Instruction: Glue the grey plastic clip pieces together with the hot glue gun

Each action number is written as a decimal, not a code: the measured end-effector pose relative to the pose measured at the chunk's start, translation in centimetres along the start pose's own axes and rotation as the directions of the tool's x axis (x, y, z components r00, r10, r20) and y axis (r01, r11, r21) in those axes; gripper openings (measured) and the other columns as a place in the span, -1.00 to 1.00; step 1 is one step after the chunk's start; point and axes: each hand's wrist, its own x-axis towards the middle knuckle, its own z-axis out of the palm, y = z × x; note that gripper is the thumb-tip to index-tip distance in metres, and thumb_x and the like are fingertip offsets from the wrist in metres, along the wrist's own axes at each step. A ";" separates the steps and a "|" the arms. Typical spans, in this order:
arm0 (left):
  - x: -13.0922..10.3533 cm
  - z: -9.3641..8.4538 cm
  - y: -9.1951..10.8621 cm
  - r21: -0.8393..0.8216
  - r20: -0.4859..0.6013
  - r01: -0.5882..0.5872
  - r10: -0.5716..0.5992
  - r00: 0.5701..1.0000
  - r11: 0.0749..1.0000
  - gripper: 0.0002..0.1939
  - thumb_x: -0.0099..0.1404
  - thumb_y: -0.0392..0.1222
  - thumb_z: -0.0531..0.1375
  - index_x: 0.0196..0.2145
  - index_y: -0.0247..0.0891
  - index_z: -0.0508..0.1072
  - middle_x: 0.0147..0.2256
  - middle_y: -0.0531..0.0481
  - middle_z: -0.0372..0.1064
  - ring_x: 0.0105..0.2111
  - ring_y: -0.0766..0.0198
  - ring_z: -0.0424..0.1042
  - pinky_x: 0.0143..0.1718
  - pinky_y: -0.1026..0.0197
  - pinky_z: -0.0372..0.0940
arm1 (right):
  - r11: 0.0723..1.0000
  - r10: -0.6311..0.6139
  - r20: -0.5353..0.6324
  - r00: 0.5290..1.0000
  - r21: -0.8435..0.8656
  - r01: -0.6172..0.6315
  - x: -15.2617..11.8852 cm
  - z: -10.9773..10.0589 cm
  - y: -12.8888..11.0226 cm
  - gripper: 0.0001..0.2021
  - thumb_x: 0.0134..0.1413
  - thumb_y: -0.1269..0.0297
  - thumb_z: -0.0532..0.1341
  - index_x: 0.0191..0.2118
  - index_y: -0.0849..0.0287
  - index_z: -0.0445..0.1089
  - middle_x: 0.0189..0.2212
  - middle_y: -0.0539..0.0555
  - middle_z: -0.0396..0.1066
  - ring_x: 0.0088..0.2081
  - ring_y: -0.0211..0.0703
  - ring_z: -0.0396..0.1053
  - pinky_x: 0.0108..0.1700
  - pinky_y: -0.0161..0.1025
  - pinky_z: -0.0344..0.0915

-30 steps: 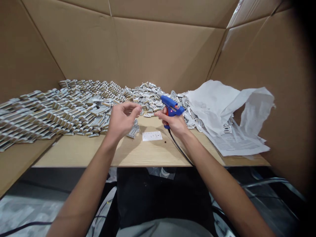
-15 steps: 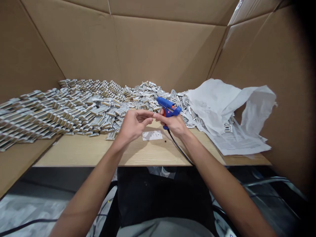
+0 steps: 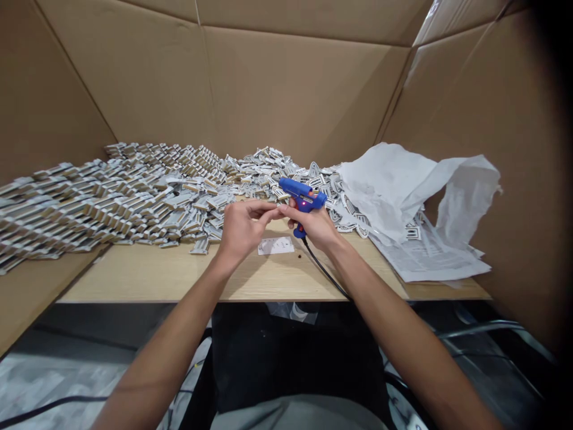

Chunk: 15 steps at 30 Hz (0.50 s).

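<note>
My right hand [image 3: 317,226] is wrapped round a blue hot glue gun [image 3: 302,194], its small light glowing and its black cord [image 3: 323,267] running down to the table's front edge. Close by on the left, my left hand [image 3: 245,226] has its fingers pinched together, the tips meeting my right thumb. Whatever lies between those fingertips is hidden or too small to make out. Below both hands, a small white card [image 3: 276,245] with dark marks lies on the wooden table [image 3: 165,275].
Stacked grey-white pieces with tan edges [image 3: 85,209] cover the left side. Loose flat cut-outs [image 3: 264,162] are heaped at the back. Crumpled white paper [image 3: 380,179] lies on printed sheets [image 3: 430,260] at the right. Cardboard walls [image 3: 304,89] enclose the table.
The glue gun has shifted slightly left and down with my right hand. My left fingers have straightened a little, and the fingertips still meet my right thumb.
</note>
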 end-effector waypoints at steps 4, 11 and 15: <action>0.0 -0.1 0.0 0.060 -0.083 -0.022 0.027 0.996 0.998 -0.87 0.23 -0.09 0.41 -0.30 -0.16 0.73 -0.34 -0.07 0.64 -0.34 0.14 0.60 -0.25 0.15 0.48 | 0.998 0.031 0.040 0.999 0.049 -0.033 0.0 0.1 -0.2 -0.56 -0.10 -0.04 0.52 -0.37 0.06 0.30 -0.41 -0.02 0.44 -0.29 -0.12 0.50 -0.38 -0.25 0.31; 1.1 -1.5 -0.9 -0.168 -0.076 0.118 -0.132 0.988 0.979 -0.72 0.05 -0.04 0.53 -0.35 -0.27 0.68 -0.39 -0.10 0.62 -0.41 0.20 0.57 -0.29 0.16 0.49 | 0.985 0.047 0.087 0.995 0.159 -0.060 0.0 -0.2 -0.6 -0.59 -0.02 0.03 0.50 -0.37 0.08 0.26 -0.22 0.08 0.63 -0.14 -0.03 0.60 -0.38 -0.28 0.24; 1.3 -1.9 -1.4 -0.289 -0.036 0.185 -0.204 0.978 0.939 -0.64 0.01 0.00 0.56 -0.31 -0.25 0.67 -0.34 -0.11 0.63 -0.35 0.19 0.60 -0.20 0.12 0.53 | 0.986 0.068 0.064 0.996 0.148 -0.076 0.1 -0.3 -0.7 -0.64 -0.02 0.07 0.49 -0.37 0.08 0.31 -0.16 0.08 0.63 -0.14 -0.07 0.59 -0.40 -0.28 0.23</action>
